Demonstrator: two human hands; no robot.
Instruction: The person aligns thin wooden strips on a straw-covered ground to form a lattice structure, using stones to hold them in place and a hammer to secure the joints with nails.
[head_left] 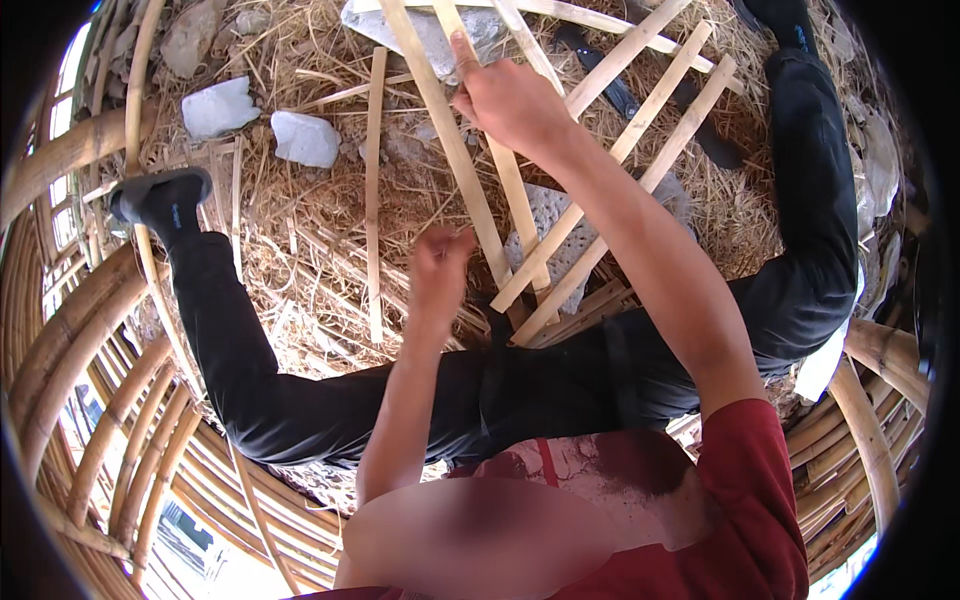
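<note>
Several pale, flat bamboo strips lie crossed in a loose lattice in front of me. My right hand (512,105) is closed at one long bamboo strip (513,190), its index finger stretched along the upper part. Lower and to the left, my left hand (440,268) is slightly blurred, with fingers curled together beside another long bamboo strip (455,150); whatever they may hold is hidden. Slanting bamboo strips (640,125) cross the long ones on the right. Under the crossing rests a pitted grey block (548,225). A separate bamboo strip (375,200) lies to the left.
Straw (310,230) covers the ground between my spread legs. Two whitish stone blocks (306,139) sit at the far left, and a larger pale slab (430,35) lies under the strips' far ends. A dark sandal (610,85) is at far right. Bamboo poles (75,340) curve around me.
</note>
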